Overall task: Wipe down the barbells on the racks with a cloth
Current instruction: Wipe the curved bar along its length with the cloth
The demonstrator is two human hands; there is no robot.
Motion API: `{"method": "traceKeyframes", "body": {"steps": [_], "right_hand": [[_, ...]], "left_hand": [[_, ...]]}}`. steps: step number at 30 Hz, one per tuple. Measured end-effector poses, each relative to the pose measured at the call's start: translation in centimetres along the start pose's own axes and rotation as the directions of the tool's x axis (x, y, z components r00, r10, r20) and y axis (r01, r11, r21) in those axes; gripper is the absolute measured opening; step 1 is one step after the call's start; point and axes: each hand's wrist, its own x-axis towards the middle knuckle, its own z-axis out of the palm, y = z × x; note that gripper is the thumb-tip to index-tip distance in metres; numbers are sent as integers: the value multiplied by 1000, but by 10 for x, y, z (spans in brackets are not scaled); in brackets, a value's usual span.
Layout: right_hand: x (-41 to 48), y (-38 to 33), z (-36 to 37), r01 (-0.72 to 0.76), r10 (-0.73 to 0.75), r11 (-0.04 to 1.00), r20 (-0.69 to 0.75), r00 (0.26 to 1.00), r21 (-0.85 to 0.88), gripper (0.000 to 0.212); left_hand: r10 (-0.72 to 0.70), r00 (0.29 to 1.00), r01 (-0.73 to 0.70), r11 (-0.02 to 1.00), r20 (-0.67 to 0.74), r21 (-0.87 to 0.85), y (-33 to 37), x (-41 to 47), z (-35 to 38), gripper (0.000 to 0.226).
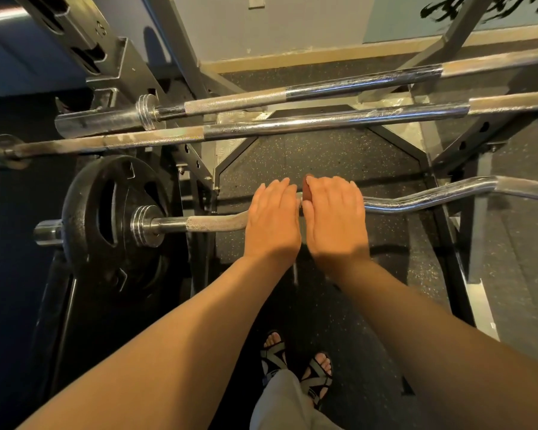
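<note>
Barbell [416,201] crosswise, long axis left to right

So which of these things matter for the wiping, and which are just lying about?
In the job: bent bar, left hand and right hand resting on it; near straight bar; far straight bar; brown scrap between the hands, perhaps the cloth.
Just about: weight plate, rack frame, floor, sandals.

Grey steel rack [466,144] stands on speckled black rubber flooring [323,156]. Rear straight barbell [292,94] and front straight barbell [292,127] rest across its upper supports, close together. Curl bar [212,225] lies across the lower level and carries a black weight plate [84,193] at its left end. Two sandalled feet [274,352] stand on the flooring.
</note>
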Motion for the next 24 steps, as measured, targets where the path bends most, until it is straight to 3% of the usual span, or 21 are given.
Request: {"method": "traceKeyframes", "body": {"steps": [3, 6, 8, 10, 14, 16, 20, 22, 24], "right_hand": [[-7, 24, -9, 115, -117, 993, 51, 992, 31, 45], [19, 11, -10, -54, 61, 993, 66, 996, -102, 35], [30, -6, -8, -132, 150, 972, 77, 986, -196, 45], [27, -8, -4, -113, 120, 989, 65, 991, -100, 48], [0, 19, -10, 151, -154, 987, 69, 986, 49, 45], [2, 27, -16, 123, -124, 992, 56, 991, 19, 39], [8, 13, -13, -100, 99, 994, -16, 995, -43, 37], [4, 6, -6, -93, 93, 995, -7, 996, -20, 42], [1, 9, -7, 25, -24, 1000, 56, 998, -14, 47]], "left_hand": [[5, 1000, -5, 1000, 1, 5, 1, -1, -2, 47], [-5, 1000, 5, 1000, -7, 1, 2, -1, -1, 46], [-7, 1000, 8, 1000, -23, 11, 1, 1, 2, 44], [-11, 1000, 11, 1000, -27, 26, 0, 2, 3, 44], [-3, 1000, 3, 999, -3, 33, 1, 0, 0, 47], [-8, 1000, 8, 999, -2, 49, 2, 0, -1, 46], [-8, 1000, 9, 998, -18, 60, 4, 1, -2, 42], [-1, 1000, 3, 998, -28, 65, 4, 0, -2, 43], [5, 1000, -3, 997, -30, 77, 4, 0, -1, 43]]}}
